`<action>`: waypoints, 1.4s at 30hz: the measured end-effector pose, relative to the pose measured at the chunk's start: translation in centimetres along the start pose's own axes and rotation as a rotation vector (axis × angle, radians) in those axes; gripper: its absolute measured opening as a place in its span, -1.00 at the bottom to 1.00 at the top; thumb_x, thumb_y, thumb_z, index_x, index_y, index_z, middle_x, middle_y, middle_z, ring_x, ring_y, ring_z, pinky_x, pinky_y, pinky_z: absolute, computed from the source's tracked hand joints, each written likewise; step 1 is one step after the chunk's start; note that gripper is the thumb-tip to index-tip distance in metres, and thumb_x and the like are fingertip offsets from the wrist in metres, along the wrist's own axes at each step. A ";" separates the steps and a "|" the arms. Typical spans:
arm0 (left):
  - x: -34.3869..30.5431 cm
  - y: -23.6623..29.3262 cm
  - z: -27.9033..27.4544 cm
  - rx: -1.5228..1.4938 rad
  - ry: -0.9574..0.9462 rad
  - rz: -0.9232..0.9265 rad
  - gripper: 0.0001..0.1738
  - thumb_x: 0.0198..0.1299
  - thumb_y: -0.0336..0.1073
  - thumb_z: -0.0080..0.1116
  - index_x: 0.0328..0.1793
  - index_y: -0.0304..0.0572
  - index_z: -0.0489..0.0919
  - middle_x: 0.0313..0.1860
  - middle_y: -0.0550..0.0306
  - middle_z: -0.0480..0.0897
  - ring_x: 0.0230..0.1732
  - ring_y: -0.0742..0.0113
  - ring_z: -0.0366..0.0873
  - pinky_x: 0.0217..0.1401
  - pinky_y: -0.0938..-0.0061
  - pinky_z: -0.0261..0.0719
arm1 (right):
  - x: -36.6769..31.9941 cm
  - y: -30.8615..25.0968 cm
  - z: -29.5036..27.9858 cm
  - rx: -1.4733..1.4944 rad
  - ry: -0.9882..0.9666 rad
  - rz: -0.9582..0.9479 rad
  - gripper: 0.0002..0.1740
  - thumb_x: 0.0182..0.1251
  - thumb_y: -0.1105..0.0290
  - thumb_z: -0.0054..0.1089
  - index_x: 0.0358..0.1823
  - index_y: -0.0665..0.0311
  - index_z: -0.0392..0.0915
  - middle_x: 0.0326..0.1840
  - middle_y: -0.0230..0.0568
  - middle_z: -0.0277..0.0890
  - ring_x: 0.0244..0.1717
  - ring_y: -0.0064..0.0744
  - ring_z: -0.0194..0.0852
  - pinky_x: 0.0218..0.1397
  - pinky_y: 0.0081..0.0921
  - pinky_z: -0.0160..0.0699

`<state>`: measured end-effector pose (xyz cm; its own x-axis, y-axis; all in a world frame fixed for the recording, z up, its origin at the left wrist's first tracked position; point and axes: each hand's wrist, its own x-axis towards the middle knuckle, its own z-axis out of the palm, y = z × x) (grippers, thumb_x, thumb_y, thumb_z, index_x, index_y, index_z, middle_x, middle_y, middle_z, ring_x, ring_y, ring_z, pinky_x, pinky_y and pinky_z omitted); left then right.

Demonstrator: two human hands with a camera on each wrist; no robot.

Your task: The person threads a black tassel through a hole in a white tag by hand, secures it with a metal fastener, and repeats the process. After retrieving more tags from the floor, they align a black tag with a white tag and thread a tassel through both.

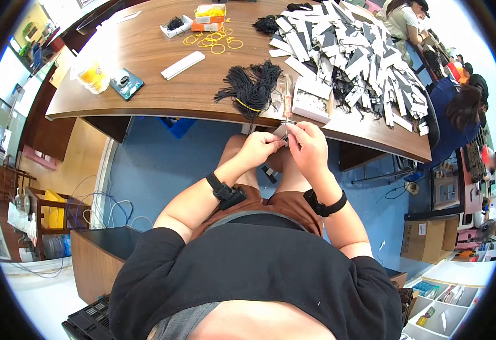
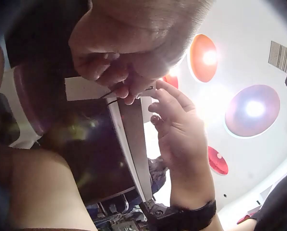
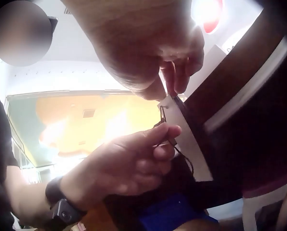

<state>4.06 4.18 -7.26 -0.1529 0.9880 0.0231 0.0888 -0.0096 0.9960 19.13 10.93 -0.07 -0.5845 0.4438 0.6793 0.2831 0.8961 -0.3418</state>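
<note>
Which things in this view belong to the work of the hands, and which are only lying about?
Seem to belong:
white tag and black cord, at the fingertips of the left hand and right hand
banded bundle of black cords
heap of white and dark tags

Seem just lying about:
phone
white-and-yellow container
cardboard box

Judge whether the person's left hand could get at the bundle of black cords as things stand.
Probably yes: the bundle of black cords lies by the near edge of the desk, just beyond the left hand, with nothing seen blocking it. That hand pinches a black cord, though, so it may need to let go first.
</note>
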 end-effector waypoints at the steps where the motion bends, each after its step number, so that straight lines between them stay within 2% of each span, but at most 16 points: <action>1: 0.0 0.0 -0.1 0.008 -0.005 -0.011 -0.80 0.23 -0.29 0.17 -0.21 -0.30 0.68 -0.52 0.35 0.54 -0.47 0.61 0.38 -0.39 0.64 0.37 | 0.0 0.0 0.0 -0.006 0.000 0.004 -0.75 -0.01 0.55 0.25 -0.22 0.27 0.61 -0.27 -0.14 0.50 -0.21 -0.12 0.49 -0.13 -0.33 0.48; 8: -0.2 0.6 0.2 -0.052 0.010 -0.076 -0.79 0.22 -0.27 0.18 -0.21 -0.29 0.68 -0.53 0.36 0.51 -0.47 0.62 0.37 -0.40 0.64 0.35 | 0.0 -0.3 0.1 -0.021 0.007 0.021 -0.76 0.02 0.49 0.25 -0.21 0.25 0.59 -0.26 -0.22 0.48 -0.21 -0.18 0.46 -0.14 -0.32 0.43; 14: -0.3 1.0 0.1 0.009 -0.003 -0.036 -0.79 0.23 -0.28 0.17 -0.21 -0.29 0.67 -0.53 0.37 0.51 -0.47 0.63 0.36 -0.41 0.65 0.33 | -0.2 -0.3 0.2 -0.116 0.017 -0.015 -0.75 -0.02 0.48 0.28 -0.23 0.22 0.59 -0.28 -0.25 0.47 -0.21 -0.21 0.45 -0.14 -0.34 0.37; 17: -0.1 0.3 0.3 -0.044 -0.001 -0.033 -0.79 0.24 -0.28 0.16 -0.24 -0.28 0.68 -0.54 0.37 0.50 -0.47 0.63 0.35 -0.42 0.66 0.32 | -0.1 -0.7 -0.1 -0.081 0.018 -0.023 -0.77 -0.01 0.54 0.27 -0.25 0.26 0.60 -0.26 -0.20 0.47 -0.24 -0.18 0.45 -0.16 -0.35 0.44; 20: -0.4 1.1 0.4 -0.120 -0.007 -0.056 -0.79 0.24 -0.28 0.15 -0.27 -0.29 0.68 -0.54 0.39 0.49 -0.47 0.64 0.34 -0.43 0.65 0.32 | 0.1 -0.6 -0.1 0.115 -0.018 0.124 -0.77 -0.04 0.59 0.24 -0.27 0.28 0.56 -0.33 -0.21 0.45 -0.32 -0.17 0.45 -0.22 -0.33 0.43; 23: -0.6 1.5 -0.1 -0.002 -0.030 -0.074 -0.78 0.24 -0.28 0.16 -0.27 -0.30 0.68 -0.53 0.36 0.51 -0.46 0.63 0.37 -0.40 0.64 0.35 | 0.3 -0.6 -0.2 0.378 -0.138 0.479 -0.82 -0.04 0.62 0.21 -0.33 0.32 0.54 -0.37 -0.16 0.44 -0.38 -0.14 0.46 -0.27 -0.34 0.46; 26: -0.2 -0.5 0.0 0.037 0.011 0.023 -0.79 0.22 -0.28 0.17 -0.28 -0.30 0.68 -0.52 0.31 0.54 -0.46 0.62 0.39 -0.38 0.62 0.39 | 0.2 -0.8 -0.3 0.396 -0.123 0.466 -0.86 -0.04 0.60 0.23 -0.39 0.33 0.52 -0.40 -0.15 0.45 -0.41 -0.14 0.47 -0.29 -0.35 0.45; 29: -0.9 0.6 -0.3 0.095 -0.001 -0.018 -0.81 0.18 -0.30 0.19 -0.28 -0.30 0.68 -0.51 0.26 0.57 -0.44 0.59 0.42 -0.35 0.61 0.41 | -0.6 -0.1 0.1 0.223 -0.031 0.186 -0.88 -0.05 0.57 0.25 -0.44 0.32 0.51 -0.42 -0.16 0.46 -0.40 -0.16 0.48 -0.29 -0.36 0.45; 32: -1.2 0.7 -0.6 0.081 -0.048 0.010 -0.80 0.15 -0.32 0.19 -0.21 -0.32 0.68 -0.51 0.18 0.63 -0.46 0.50 0.49 -0.35 0.53 0.46 | -1.4 0.1 -0.2 0.128 -0.101 -0.014 -0.88 -0.06 0.54 0.26 -0.46 0.30 0.51 -0.45 -0.19 0.46 -0.38 -0.16 0.48 -0.28 -0.35 0.44; 33: -1.3 0.8 -0.7 0.065 -0.081 -0.033 -0.80 0.16 -0.32 0.19 -0.21 -0.31 0.68 -0.50 0.18 0.63 -0.46 0.51 0.48 -0.36 0.55 0.46 | -1.6 -0.5 -0.6 0.118 -0.169 0.021 -0.88 -0.01 0.48 0.30 -0.43 0.31 0.54 -0.47 -0.19 0.47 -0.41 -0.19 0.49 -0.30 -0.38 0.45; 35: -1.4 1.1 -0.8 0.033 -0.151 -0.117 -0.80 0.17 -0.31 0.18 -0.22 -0.31 0.68 -0.48 0.19 0.65 -0.48 0.54 0.47 -0.38 0.58 0.45 | -1.9 -0.4 -0.2 0.228 -0.198 0.294 -0.86 0.03 0.43 0.33 -0.41 0.32 0.57 -0.47 -0.19 0.49 -0.44 -0.24 0.49 -0.33 -0.42 0.46; 36: -1.4 1.1 -0.7 0.011 -0.144 -0.102 -0.80 0.17 -0.31 0.19 -0.22 -0.31 0.68 -0.48 0.20 0.64 -0.49 0.56 0.46 -0.39 0.59 0.44 | -2.2 -0.4 0.0 0.282 -0.212 0.432 -0.84 0.05 0.41 0.34 -0.40 0.33 0.58 -0.48 -0.19 0.49 -0.46 -0.27 0.49 -0.35 -0.44 0.47; 37: -1.5 1.0 -0.6 -0.010 -0.136 -0.087 -0.80 0.17 -0.31 0.19 -0.22 -0.31 0.68 -0.49 0.22 0.63 -0.49 0.58 0.45 -0.41 0.60 0.44 | -2.0 -0.2 0.4 0.330 -0.145 0.489 -0.81 0.10 0.37 0.34 -0.34 0.35 0.60 -0.46 -0.21 0.53 -0.49 -0.40 0.48 -0.38 -0.51 0.47; 40: -1.4 0.2 -0.7 0.012 -0.127 -0.089 -0.80 0.17 -0.31 0.19 -0.22 -0.31 0.68 -0.49 0.25 0.62 -0.49 0.60 0.44 -0.41 0.61 0.43 | -2.1 1.1 1.8 0.520 -0.122 0.578 -0.84 0.13 0.41 0.31 -0.34 0.35 0.60 -0.44 -0.28 0.55 -0.48 -0.51 0.47 -0.38 -0.56 0.46; 41: -1.3 -0.1 -0.9 0.035 -0.125 -0.097 -0.80 0.17 -0.31 0.20 -0.22 -0.31 0.68 -0.49 0.25 0.62 -0.48 0.60 0.44 -0.40 0.61 0.43 | -2.2 1.2 1.7 0.605 -0.178 0.692 -0.87 0.14 0.44 0.29 -0.33 0.36 0.60 -0.43 -0.34 0.55 -0.45 -0.59 0.46 -0.37 -0.64 0.43; 42: -1.4 0.1 -1.1 0.028 -0.136 -0.104 -0.80 0.17 -0.31 0.19 -0.22 -0.31 0.68 -0.47 0.24 0.63 -0.44 0.58 0.46 -0.35 0.61 0.44 | -2.1 1.2 1.6 0.673 -0.171 0.726 -0.89 0.15 0.45 0.27 -0.34 0.34 0.60 -0.43 -0.35 0.55 -0.46 -0.60 0.45 -0.39 -0.65 0.41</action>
<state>3.23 2.65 -7.07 -0.0283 0.9952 -0.0933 0.1073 0.0959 0.9896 19.43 11.04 -2.95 -0.5573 0.8268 0.0766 0.1562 0.1950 -0.9683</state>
